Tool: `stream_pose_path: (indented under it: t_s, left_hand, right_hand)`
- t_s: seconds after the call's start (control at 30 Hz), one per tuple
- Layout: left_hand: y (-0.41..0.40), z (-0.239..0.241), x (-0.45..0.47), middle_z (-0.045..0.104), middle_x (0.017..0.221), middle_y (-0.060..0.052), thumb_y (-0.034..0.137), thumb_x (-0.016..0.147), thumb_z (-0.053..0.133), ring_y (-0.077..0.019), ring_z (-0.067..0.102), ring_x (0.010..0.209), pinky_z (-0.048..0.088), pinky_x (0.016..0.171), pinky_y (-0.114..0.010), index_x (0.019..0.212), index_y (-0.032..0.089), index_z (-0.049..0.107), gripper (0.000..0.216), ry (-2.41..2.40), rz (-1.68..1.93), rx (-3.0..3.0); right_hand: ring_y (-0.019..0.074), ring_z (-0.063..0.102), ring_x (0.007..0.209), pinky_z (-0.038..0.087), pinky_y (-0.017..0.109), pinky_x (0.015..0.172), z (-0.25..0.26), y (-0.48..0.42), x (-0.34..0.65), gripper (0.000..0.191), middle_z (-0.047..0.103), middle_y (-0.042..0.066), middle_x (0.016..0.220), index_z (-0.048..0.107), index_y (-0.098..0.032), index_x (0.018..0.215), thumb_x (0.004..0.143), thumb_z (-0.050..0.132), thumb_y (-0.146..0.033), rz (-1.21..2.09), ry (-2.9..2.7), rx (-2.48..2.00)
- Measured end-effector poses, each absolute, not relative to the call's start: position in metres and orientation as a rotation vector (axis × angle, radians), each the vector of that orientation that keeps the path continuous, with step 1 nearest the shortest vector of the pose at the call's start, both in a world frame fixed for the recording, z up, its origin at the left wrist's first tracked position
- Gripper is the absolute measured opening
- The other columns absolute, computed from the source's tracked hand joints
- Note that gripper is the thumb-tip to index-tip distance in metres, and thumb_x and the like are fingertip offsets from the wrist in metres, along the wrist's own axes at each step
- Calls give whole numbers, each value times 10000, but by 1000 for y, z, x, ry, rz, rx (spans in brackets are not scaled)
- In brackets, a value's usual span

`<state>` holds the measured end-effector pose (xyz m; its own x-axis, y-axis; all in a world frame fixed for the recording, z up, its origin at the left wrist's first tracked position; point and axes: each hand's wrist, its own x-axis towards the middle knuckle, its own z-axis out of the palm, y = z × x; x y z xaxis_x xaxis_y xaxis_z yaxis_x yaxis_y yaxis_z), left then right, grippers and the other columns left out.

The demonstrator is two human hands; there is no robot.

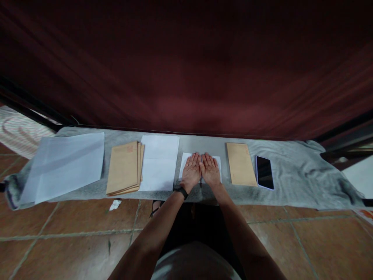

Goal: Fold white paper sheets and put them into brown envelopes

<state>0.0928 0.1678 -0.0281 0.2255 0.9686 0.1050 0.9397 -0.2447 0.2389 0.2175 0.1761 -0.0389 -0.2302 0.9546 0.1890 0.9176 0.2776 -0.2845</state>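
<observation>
My left hand and my right hand lie flat side by side, fingers stretched out, pressing on a folded white sheet of paper on a grey cloth-covered table. A black band sits on my left wrist. Just left of my hands lies a larger white sheet, and beside it a stack of brown envelopes. To the right of my hands a single brown envelope lies flat.
A black smartphone lies right of the single envelope. A large pale sheet covers the table's left end. A dark red curtain hangs behind the table. Brown tiled floor lies below, with a scrap of paper.
</observation>
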Motion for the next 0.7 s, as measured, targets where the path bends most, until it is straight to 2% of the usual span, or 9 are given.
stream_pose_path:
  t_s: [0.13, 0.23, 0.5, 0.6, 0.7]
  left_hand:
    - [166, -31, 86, 300, 1624, -151, 273, 1013, 289, -234, 211, 1530, 199, 1254, -438, 1546, 63, 316, 574, 1974, 399, 2257]
    - [163, -32, 80, 293, 1625, -157, 298, 1018, 300, -244, 200, 1532, 193, 1256, -433, 1548, 52, 310, 585, 2050, 403, 2211]
    - [154, -28, 74, 294, 1610, -209, 291, 1014, 310, -283, 212, 1527, 222, 1248, -469, 1529, -24, 305, 604, 2196, 428, 2149]
    - [142, -27, 79, 288, 1619, -189, 283, 1015, 308, -272, 198, 1531, 211, 1255, -465, 1540, -3, 294, 598, 2163, 470, 2204]
    - [122, -30, 86, 312, 1624, -119, 276, 1023, 286, -225, 189, 1534, 227, 1257, -435, 1555, 72, 298, 570, 1985, 489, 2348]
  right_hand:
    - [269, 319, 1483, 236, 492, 1206, -49, 175, 229, 569, 369, 167, 1590, 369, -101, 1539, 1064, 278, -401, 45, -2183, -1740]
    - [293, 336, 1470, 261, 493, 1192, -55, 174, 240, 605, 372, 210, 1579, 352, -49, 1536, 1059, 302, -419, -43, -2127, -1777]
    - [330, 399, 1429, 337, 518, 1146, -52, 161, 250, 621, 416, 266, 1535, 363, 4, 1515, 1060, 274, -409, -143, -1963, -1833]
    - [323, 362, 1456, 321, 531, 1159, -46, 145, 242, 590, 384, 237, 1564, 341, -25, 1534, 1062, 256, -370, -127, -1987, -1795]
    - [293, 314, 1485, 294, 504, 1186, -42, 125, 233, 554, 359, 175, 1594, 353, -68, 1539, 1061, 267, -334, -60, -2153, -1675]
